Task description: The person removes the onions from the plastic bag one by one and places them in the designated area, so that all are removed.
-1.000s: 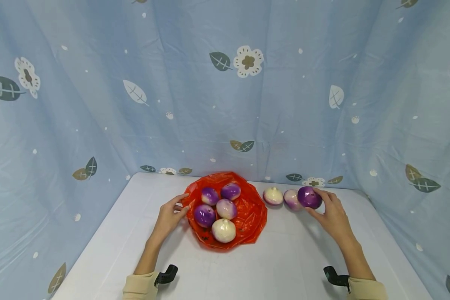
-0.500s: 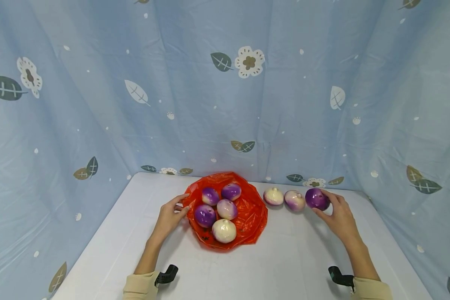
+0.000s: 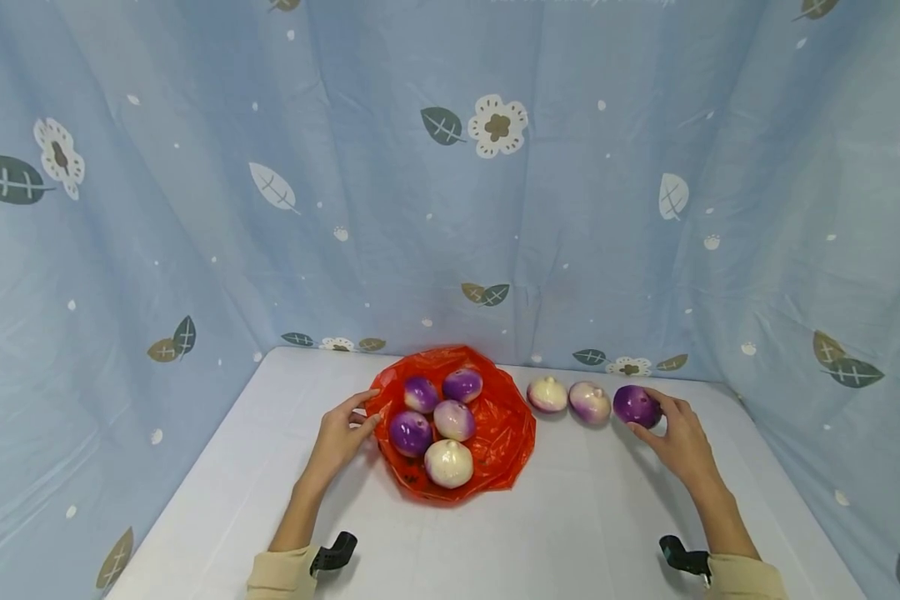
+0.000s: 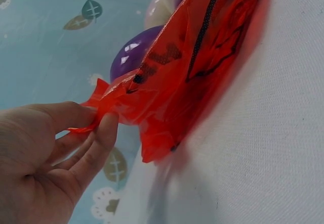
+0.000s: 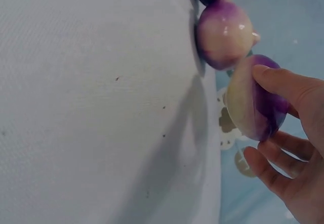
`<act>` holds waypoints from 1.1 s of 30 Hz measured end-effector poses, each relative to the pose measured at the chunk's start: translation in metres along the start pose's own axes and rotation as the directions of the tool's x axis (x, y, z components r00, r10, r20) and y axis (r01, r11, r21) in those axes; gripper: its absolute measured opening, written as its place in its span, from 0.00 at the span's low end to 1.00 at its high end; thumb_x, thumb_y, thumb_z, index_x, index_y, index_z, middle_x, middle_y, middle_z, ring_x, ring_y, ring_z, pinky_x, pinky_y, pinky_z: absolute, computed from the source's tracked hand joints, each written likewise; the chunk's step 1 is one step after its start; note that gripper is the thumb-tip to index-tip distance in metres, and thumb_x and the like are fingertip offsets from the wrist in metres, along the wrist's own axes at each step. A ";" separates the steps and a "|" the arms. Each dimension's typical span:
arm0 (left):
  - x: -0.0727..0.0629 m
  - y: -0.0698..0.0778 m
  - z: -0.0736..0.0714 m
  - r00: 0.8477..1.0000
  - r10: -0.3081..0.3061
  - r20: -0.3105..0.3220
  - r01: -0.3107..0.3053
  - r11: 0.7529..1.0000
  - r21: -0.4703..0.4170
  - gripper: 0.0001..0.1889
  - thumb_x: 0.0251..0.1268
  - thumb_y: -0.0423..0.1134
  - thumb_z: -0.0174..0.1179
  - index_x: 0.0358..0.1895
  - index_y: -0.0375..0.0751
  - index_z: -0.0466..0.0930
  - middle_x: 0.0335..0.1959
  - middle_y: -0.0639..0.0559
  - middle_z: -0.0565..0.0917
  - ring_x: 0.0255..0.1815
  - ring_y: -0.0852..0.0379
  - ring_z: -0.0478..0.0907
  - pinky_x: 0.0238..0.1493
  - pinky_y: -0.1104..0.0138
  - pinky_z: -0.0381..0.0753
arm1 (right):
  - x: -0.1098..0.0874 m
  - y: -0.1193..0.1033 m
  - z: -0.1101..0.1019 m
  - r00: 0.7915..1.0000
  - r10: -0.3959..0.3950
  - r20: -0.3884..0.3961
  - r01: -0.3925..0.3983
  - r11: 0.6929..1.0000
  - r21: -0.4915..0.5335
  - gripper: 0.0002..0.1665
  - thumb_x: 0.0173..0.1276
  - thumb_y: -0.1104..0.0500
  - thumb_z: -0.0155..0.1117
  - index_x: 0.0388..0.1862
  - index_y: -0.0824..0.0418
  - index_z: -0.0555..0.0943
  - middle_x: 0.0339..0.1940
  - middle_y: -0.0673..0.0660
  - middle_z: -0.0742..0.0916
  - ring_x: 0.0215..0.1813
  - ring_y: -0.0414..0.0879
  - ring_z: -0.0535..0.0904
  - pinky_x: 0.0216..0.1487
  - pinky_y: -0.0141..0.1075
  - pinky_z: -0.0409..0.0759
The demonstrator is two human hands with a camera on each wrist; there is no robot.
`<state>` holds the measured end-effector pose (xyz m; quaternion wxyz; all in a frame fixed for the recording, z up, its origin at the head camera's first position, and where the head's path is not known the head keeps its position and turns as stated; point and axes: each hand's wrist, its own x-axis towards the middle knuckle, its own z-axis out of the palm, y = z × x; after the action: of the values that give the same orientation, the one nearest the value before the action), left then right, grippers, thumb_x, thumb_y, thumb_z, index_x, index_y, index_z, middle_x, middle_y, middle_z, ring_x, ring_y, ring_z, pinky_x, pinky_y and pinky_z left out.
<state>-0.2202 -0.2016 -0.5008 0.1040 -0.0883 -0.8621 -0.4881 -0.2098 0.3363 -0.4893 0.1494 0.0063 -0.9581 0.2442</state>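
My left hand [image 3: 341, 433] pinches the left rim of a red plastic bag [image 3: 506, 433] between thumb and fingers, plainly seen in the left wrist view. Spread open on the table, the bag holds several glossy purple-and-white turnips, among them a pale one [image 3: 448, 463] at the front. At the right, my right hand [image 3: 681, 437] grips a turnip [image 3: 634, 406] with its purple side toward the palm; the right wrist view shows the thumb on one side and fingers on the other. Whether this turnip touches the table I cannot tell.
Two more turnips, one whitish [image 3: 547, 394] and one pale purple [image 3: 589, 403], stand in a row between the bag and my right hand. Behind the white table [image 3: 555, 533] hangs a blue patterned curtain [image 3: 390, 208], which also encloses both sides.
My right hand has carried its turnip to the right, away from the pale purple one, then slightly lower. The left hand and the bag have stayed in place.
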 end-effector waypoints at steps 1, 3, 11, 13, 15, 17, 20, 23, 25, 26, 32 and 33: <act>0.000 0.000 0.000 1.000 0.003 0.000 -0.003 1.000 0.002 0.23 0.61 0.31 0.66 0.61 0.41 0.78 0.44 0.40 0.83 0.33 0.53 0.86 0.28 0.74 0.82 | 0.000 0.001 0.001 1.000 0.009 0.007 -0.009 1.000 -0.002 0.42 0.59 0.55 0.74 0.69 0.63 0.68 0.60 0.78 0.73 0.60 0.75 0.69 0.52 0.73 0.70; 0.000 0.000 0.000 1.000 0.006 0.004 -0.006 1.000 0.004 0.23 0.61 0.31 0.66 0.61 0.41 0.78 0.45 0.40 0.83 0.34 0.52 0.86 0.28 0.74 0.82 | 0.000 0.003 0.002 1.000 0.025 0.019 -0.025 1.000 -0.004 0.42 0.59 0.55 0.74 0.69 0.64 0.67 0.60 0.78 0.72 0.60 0.76 0.69 0.52 0.73 0.71; 0.001 0.001 0.000 1.000 -0.007 0.012 0.007 1.000 0.001 0.23 0.62 0.30 0.66 0.61 0.41 0.78 0.45 0.39 0.83 0.34 0.51 0.86 0.30 0.75 0.82 | 0.003 0.015 0.012 0.996 0.059 0.059 -0.059 0.998 -0.004 0.43 0.62 0.51 0.71 0.71 0.64 0.65 0.60 0.78 0.71 0.59 0.74 0.70 0.53 0.71 0.72; 0.001 0.001 0.000 1.000 -0.009 0.013 0.009 1.000 0.002 0.23 0.62 0.30 0.65 0.61 0.41 0.78 0.45 0.39 0.83 0.34 0.52 0.86 0.30 0.75 0.82 | 0.004 0.017 0.015 0.997 0.056 0.059 -0.056 0.998 -0.002 0.43 0.62 0.50 0.71 0.71 0.64 0.65 0.59 0.78 0.71 0.57 0.73 0.71 0.52 0.71 0.72; 0.001 0.001 0.000 1.000 -0.005 0.012 0.005 1.000 0.001 0.23 0.61 0.30 0.66 0.61 0.40 0.78 0.45 0.39 0.83 0.34 0.51 0.86 0.29 0.75 0.82 | 0.004 0.018 0.016 0.997 0.055 0.056 -0.055 0.998 0.001 0.43 0.62 0.50 0.71 0.71 0.64 0.65 0.59 0.78 0.72 0.57 0.73 0.72 0.51 0.71 0.72; 0.001 0.001 0.001 1.000 -0.002 0.008 0.002 1.000 0.002 0.23 0.61 0.30 0.66 0.61 0.40 0.78 0.44 0.40 0.83 0.34 0.51 0.86 0.29 0.75 0.82 | 0.004 0.018 0.017 0.997 0.059 0.053 -0.059 0.998 0.003 0.43 0.62 0.50 0.71 0.71 0.64 0.65 0.59 0.78 0.72 0.57 0.74 0.72 0.52 0.71 0.72; 0.001 0.000 0.000 1.000 0.004 0.005 -0.004 1.000 0.005 0.23 0.61 0.30 0.66 0.61 0.40 0.78 0.44 0.40 0.83 0.34 0.51 0.86 0.30 0.75 0.82 | 0.004 0.017 0.017 0.995 0.083 0.063 -0.083 0.997 0.005 0.43 0.62 0.50 0.71 0.71 0.64 0.64 0.60 0.78 0.71 0.59 0.75 0.70 0.53 0.72 0.71; 0.001 0.001 0.000 1.000 0.002 0.006 -0.002 1.000 0.004 0.23 0.61 0.30 0.66 0.61 0.40 0.78 0.44 0.40 0.84 0.34 0.51 0.87 0.30 0.75 0.82 | 0.004 0.016 0.018 0.991 0.109 0.075 -0.110 0.994 0.006 0.44 0.62 0.50 0.71 0.72 0.63 0.63 0.61 0.78 0.70 0.61 0.75 0.68 0.55 0.73 0.69; 0.001 0.001 0.000 1.000 -0.003 0.009 0.003 1.000 0.003 0.23 0.61 0.30 0.66 0.61 0.40 0.78 0.44 0.40 0.84 0.35 0.51 0.86 0.30 0.75 0.82 | 0.004 0.016 0.019 0.990 0.122 0.075 -0.123 0.992 0.010 0.44 0.62 0.51 0.71 0.72 0.64 0.63 0.61 0.78 0.69 0.61 0.75 0.68 0.56 0.72 0.69; 0.001 0.002 0.000 1.000 -0.008 0.010 0.008 1.000 0.000 0.23 0.61 0.30 0.66 0.61 0.40 0.78 0.44 0.40 0.84 0.35 0.51 0.86 0.30 0.75 0.82 | 0.004 0.016 0.020 0.989 0.125 0.074 -0.126 0.992 0.012 0.44 0.62 0.52 0.71 0.72 0.64 0.62 0.61 0.78 0.69 0.61 0.75 0.68 0.56 0.72 0.69; 0.001 0.002 0.000 1.000 -0.025 0.014 0.025 1.000 -0.004 0.23 0.62 0.30 0.65 0.61 0.41 0.78 0.45 0.40 0.83 0.35 0.51 0.86 0.30 0.75 0.82 | 0.004 0.018 0.023 0.991 0.122 0.054 -0.123 0.992 0.016 0.44 0.62 0.54 0.71 0.71 0.65 0.62 0.59 0.78 0.71 0.59 0.74 0.70 0.55 0.71 0.71; 0.001 0.002 0.000 1.000 -0.024 0.014 0.024 1.000 -0.001 0.23 0.62 0.30 0.65 0.61 0.41 0.78 0.45 0.40 0.83 0.35 0.51 0.86 0.30 0.75 0.82 | 0.004 0.018 0.023 0.992 0.119 0.051 -0.120 0.993 0.018 0.44 0.61 0.55 0.71 0.71 0.65 0.62 0.59 0.78 0.71 0.59 0.74 0.71 0.55 0.70 0.71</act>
<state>-0.2203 -0.2007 -0.4992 0.0919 -0.0816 -0.8634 -0.4893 -0.2219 0.3418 -0.5161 0.1104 -0.0436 -0.9576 0.2624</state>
